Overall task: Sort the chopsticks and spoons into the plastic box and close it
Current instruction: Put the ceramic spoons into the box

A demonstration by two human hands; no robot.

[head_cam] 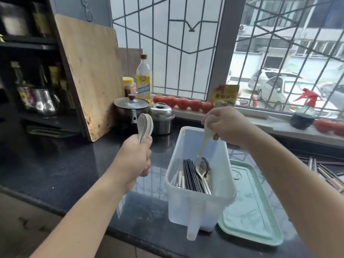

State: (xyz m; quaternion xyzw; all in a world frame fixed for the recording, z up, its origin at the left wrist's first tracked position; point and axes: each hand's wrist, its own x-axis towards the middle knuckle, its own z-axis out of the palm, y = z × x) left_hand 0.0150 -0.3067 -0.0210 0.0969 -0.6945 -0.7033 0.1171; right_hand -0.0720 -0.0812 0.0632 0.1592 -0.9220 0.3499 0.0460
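Observation:
A translucent plastic box (229, 187) stands on the dark counter, holding black chopsticks (191, 175) and metal spoons (202, 170). Its pale green lid (253, 207) lies flat just right of it. My left hand (135, 159) grips a stack of cream soup spoons (145, 127), bowls up, left of the box. My right hand (223, 125) holds one cream spoon (204, 142) by its upper end above the box's far side, its lower end dipping inside toward the metal spoons. More chopsticks (327, 174) lie loose on the counter at the far right.
A wooden cutting board (89, 71) leans at the back left. Behind the box stand a lidded pot (130, 107), a steel container (162, 118), a jar and an oil bottle (144, 77). Tomatoes (182, 103) line the window sill. A spray bottle (305, 112) is at right.

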